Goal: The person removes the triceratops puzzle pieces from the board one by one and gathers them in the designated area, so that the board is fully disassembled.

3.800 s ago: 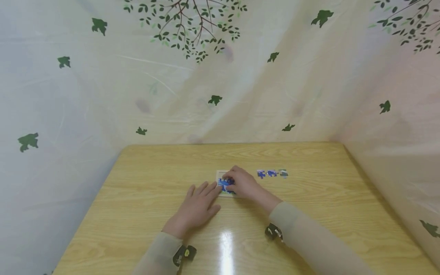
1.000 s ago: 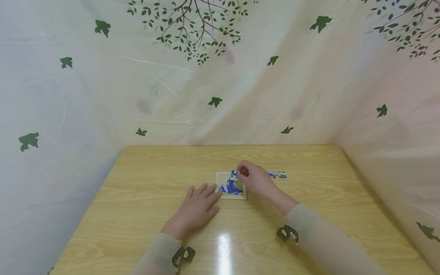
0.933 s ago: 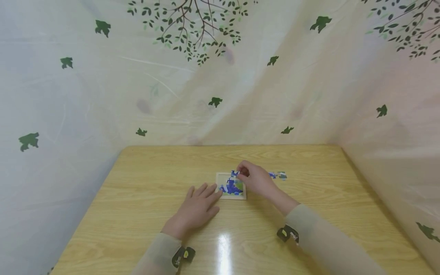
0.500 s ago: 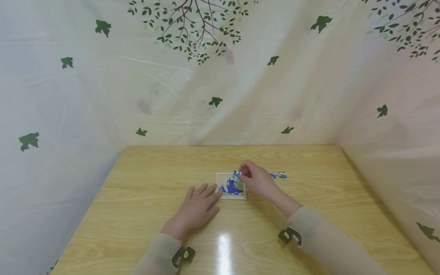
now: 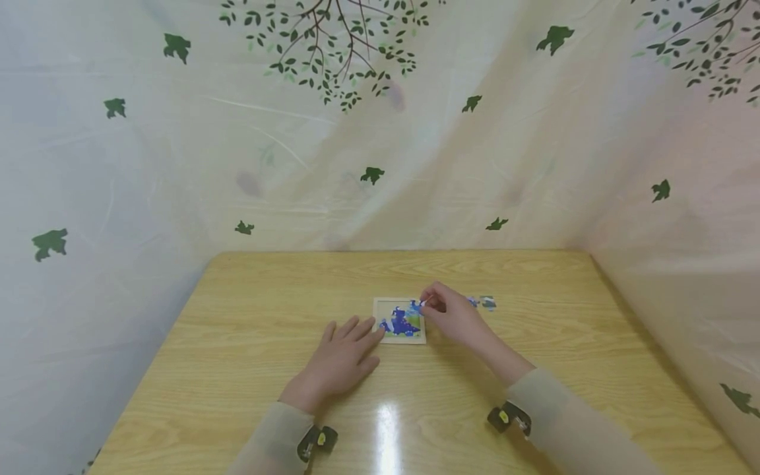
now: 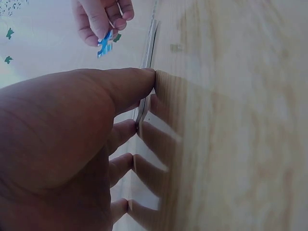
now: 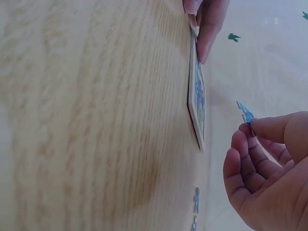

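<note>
Carefully pinched between the thumb and fingertips of my right hand (image 5: 457,320) was a small blue jigsaw piece (image 7: 246,113), raised above the upper right of a pale square puzzle frame (image 5: 404,341); my other right fingers curled loosely under it. The frame lay flat near the middle of a wood-grain table (image 5: 267,290), its lower part filled with joined pieces (image 5: 400,322) showing a blue figure beside green. My left hand (image 5: 335,359) rested palm down, fingers straight and spread, gripping nothing, fingertips touching the frame's left edge. Two loose jigsaw pieces (image 5: 488,303) lay on the table beyond my right hand. Behind hung a pale curtain (image 5: 297,211) printed with green birds and leafy branches.
</note>
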Tool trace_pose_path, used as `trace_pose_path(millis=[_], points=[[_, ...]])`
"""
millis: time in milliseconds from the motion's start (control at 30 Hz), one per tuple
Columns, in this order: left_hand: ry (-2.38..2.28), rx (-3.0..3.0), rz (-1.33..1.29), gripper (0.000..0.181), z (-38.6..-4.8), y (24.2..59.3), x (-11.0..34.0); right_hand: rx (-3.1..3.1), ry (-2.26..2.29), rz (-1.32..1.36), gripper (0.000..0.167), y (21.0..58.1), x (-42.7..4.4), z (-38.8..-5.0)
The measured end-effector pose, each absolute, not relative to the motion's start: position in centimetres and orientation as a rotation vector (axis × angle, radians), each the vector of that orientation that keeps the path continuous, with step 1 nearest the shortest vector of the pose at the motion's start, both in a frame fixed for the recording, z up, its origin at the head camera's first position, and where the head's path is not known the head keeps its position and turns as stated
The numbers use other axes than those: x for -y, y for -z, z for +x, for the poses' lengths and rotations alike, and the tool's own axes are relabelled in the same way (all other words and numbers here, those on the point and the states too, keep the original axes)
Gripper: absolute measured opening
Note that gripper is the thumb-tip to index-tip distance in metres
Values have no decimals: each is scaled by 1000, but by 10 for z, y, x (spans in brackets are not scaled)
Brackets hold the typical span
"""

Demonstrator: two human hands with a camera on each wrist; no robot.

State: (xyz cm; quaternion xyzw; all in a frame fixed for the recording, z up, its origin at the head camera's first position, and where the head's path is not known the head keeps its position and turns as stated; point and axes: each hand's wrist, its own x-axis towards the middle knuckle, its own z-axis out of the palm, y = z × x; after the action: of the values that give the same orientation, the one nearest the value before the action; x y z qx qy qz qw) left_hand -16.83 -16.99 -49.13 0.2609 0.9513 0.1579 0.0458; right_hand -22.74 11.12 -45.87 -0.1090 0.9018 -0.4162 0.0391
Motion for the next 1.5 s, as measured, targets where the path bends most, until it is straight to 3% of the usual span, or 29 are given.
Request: trace_pose_path(millis=[267,633,1500], points=[[-489,-2899,803,58,-167,491,170,-2753,1351,-332,14,467,-128,-224],[-482,-2895,793,59,-167,492,170,-2702,1437,-126,20,471,-151,-218],[-485,-2903,792,59,-166,491,171,-2787,1192,-72,21,486,-172,-223]])
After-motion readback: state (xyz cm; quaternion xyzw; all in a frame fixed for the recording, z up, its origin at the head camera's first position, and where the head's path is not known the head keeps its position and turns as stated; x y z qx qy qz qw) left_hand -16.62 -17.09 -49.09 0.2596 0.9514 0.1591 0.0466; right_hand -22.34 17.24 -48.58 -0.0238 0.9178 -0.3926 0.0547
